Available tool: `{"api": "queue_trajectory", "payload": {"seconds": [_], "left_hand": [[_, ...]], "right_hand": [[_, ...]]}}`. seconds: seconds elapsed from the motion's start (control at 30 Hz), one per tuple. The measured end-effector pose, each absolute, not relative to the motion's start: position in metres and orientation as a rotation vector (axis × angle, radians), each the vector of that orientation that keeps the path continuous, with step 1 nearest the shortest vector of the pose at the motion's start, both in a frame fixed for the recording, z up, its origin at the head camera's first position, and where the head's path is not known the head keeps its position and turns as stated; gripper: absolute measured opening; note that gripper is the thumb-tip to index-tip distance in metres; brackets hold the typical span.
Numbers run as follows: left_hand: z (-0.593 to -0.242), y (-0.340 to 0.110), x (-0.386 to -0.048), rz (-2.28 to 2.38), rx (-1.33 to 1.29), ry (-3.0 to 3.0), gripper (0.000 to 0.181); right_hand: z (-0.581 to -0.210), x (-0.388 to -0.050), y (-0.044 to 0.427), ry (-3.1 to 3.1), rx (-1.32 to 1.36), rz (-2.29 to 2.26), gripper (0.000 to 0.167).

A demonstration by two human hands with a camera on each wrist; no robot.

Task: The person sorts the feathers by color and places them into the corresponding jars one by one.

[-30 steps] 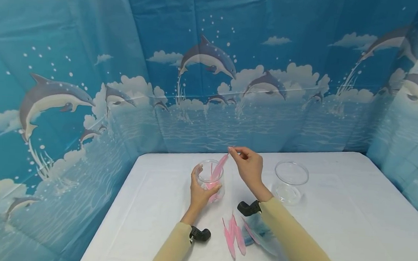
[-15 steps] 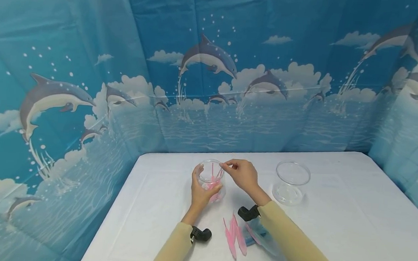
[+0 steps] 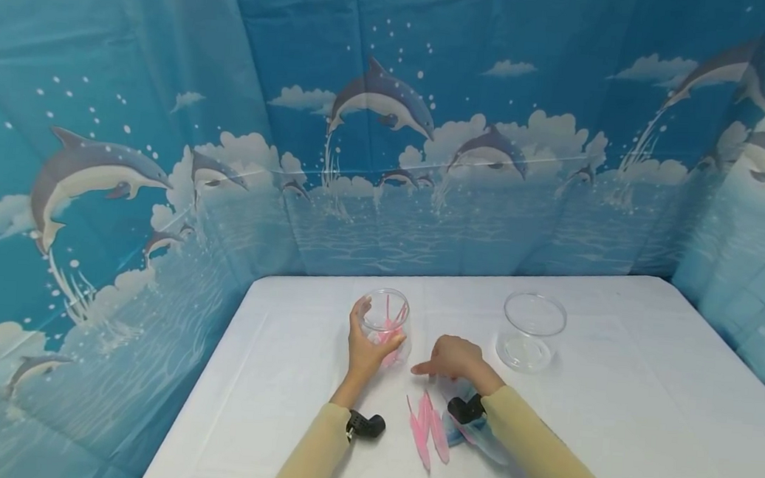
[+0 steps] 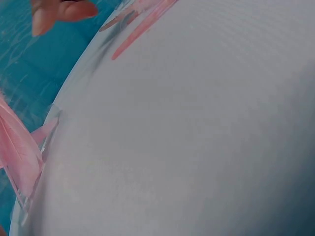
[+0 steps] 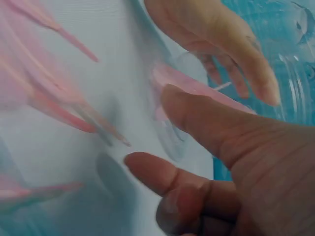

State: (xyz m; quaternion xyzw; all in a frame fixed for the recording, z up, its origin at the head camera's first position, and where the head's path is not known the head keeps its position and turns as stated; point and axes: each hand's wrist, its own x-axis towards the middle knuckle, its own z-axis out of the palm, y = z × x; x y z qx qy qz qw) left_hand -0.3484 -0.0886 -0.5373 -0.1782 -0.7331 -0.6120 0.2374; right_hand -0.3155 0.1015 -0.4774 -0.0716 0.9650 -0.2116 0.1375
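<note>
Some feathers (image 3: 427, 420) lie so close together, farther from the back edge of the table (image 3: 266, 379) than the jar (image 3: 384, 326) the left hand (image 3: 365, 352) grips, that the right hand (image 3: 457, 357), empty with thumb and finger apart, might grab two.

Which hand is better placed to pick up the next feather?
The right hand, I'd say: it holds nothing and is close to the loose pink feathers, while the left hand grips the clear jar.

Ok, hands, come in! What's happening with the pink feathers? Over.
Left hand gripping clear jar, pink feathers inside. Right hand empty, near loose feathers. Nothing seen blocking its way to them.
</note>
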Motion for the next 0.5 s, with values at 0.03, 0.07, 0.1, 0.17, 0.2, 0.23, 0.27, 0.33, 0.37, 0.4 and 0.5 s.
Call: {"api": "queue_trajectory", "payload": {"seconds": [0.03,0.07,0.1,0.17,0.2,0.23,0.27,0.33,0.37,0.4,0.5], "left_hand": [[-0.542,-0.089,-0.352,-1.672,-0.482,-2.009,0.099],[-0.546,-0.089,-0.355,-1.669,-0.475,-2.013,0.099],[-0.547,-0.089,-0.355,-1.666,-0.47,-2.016,0.099],[-0.547,-0.089,-0.356,-1.663,-0.471,-2.009,0.099],[-0.547,-0.089,-0.356,-1.663,-0.471,-2.006,0.099],[-0.546,-0.089,-0.357,-1.663,-0.475,-2.0,0.099],[-0.546,-0.089,-0.356,-1.664,-0.474,-2.0,0.099],[-0.546,-0.089,-0.356,-1.666,-0.469,-2.001,0.099],[-0.546,-0.089,-0.355,-1.668,-0.463,-2.003,0.098],[-0.546,-0.089,-0.355,-1.672,-0.458,-2.005,0.098],[-0.546,-0.089,-0.354,-1.679,-0.437,-2.021,0.098]], "right_hand": [[-0.48,-0.313,0.1,2.785,-0.206,-0.575,0.045],[-0.481,-0.311,0.099,2.781,-0.211,-0.552,0.046],[-0.483,-0.309,0.097,2.774,-0.213,-0.533,0.047],[-0.485,-0.305,0.094,2.768,-0.22,-0.522,0.048],[-0.487,-0.303,0.092,2.77,-0.221,-0.522,0.048],[-0.488,-0.302,0.091,2.776,-0.22,-0.525,0.048],[-0.489,-0.301,0.089,2.781,-0.218,-0.533,0.048],[-0.493,-0.3,0.087,2.79,-0.206,-0.551,0.048],[-0.494,-0.3,0.087,2.79,-0.198,-0.563,0.048],[-0.495,-0.299,0.086,2.786,-0.19,-0.579,0.047],[-0.499,-0.3,0.087,2.756,-0.173,-0.621,0.049]]}}
